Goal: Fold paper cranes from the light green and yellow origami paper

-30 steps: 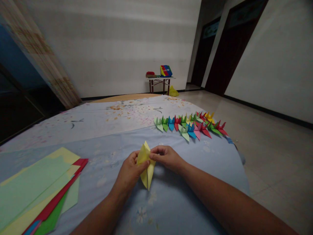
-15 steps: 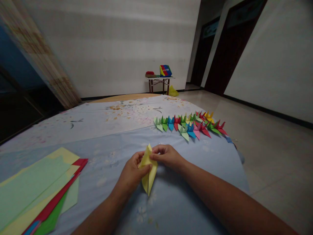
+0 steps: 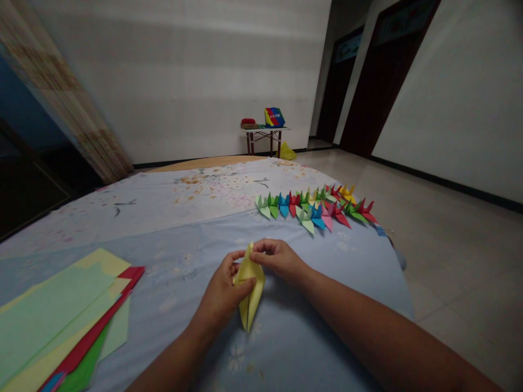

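Observation:
A half-folded yellow paper, a long pointed diamond shape, stands on its lower tip on the light blue cloth. My left hand grips its left side with thumb across the front. My right hand pinches the upper tip between thumb and fingers. Both hands meet over the paper at the middle of the view.
A row of finished paper cranes in several colours lies ahead to the right near the cloth's edge. A stack of coloured paper sheets lies at the lower left. Tiled floor is on the right; a small table stands by the far wall.
The yellow paper has tilted and shifted slightly right and down; the top point is now pinched lower by my right hand. The camera moved a little.

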Demonstrator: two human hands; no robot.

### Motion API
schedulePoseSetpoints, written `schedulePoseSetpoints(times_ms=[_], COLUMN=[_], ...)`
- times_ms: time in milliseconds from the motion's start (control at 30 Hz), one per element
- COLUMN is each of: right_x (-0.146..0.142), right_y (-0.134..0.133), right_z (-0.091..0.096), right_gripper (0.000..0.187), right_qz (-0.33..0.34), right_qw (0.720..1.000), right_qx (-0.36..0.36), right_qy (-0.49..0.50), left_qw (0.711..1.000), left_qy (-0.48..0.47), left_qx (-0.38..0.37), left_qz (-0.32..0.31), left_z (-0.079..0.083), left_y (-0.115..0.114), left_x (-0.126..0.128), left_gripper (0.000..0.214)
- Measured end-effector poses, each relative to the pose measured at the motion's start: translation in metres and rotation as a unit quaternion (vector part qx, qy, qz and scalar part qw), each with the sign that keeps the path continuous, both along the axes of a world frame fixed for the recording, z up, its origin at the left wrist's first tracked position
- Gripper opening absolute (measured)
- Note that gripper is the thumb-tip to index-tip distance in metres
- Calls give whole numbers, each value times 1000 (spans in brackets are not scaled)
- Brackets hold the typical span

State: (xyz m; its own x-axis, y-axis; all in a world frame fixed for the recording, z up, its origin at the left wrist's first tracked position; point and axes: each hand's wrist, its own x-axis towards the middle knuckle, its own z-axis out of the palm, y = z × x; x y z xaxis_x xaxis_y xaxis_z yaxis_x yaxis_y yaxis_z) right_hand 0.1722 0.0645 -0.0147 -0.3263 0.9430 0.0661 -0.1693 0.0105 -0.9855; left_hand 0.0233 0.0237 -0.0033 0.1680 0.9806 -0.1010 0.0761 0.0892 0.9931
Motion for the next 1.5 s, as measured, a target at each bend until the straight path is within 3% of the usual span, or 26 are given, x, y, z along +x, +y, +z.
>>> schedulePoseSetpoints(times_ms=[367,633,800,967,1100,1267,1500], right_x=[4,6,7,2,-2,-3,-5], right_y=[-3,1,1,-2,-3,-2,-1], right_z=[9,8,3,2,0,-3,-6], right_gripper=[23,35,47,35,37,42,40], right_qz=[-19,-38,-86,-29,31,23,30], right_qw=[999,999,992,994,996,999,999], right_qx=[7,29,9,16,-24,-29,-20], right_qy=[37,-21,-89,-103,-75,2,21], left_qw=[999,999,998,994,992,992,990], left_qy=[18,1,-6,-16,-24,-7,-16], left_qx=[-24,-38,-33,-7,8,13,15], left_qz=[-44,12,62,105,125,129,141], left_z=[4,13,13,12,13,11,10], left_y=[-4,-3,-1,1,0,0,0], left_x=[5,3,1,0,1,0,1], left_gripper=[59,57,59,57,58,56,49])
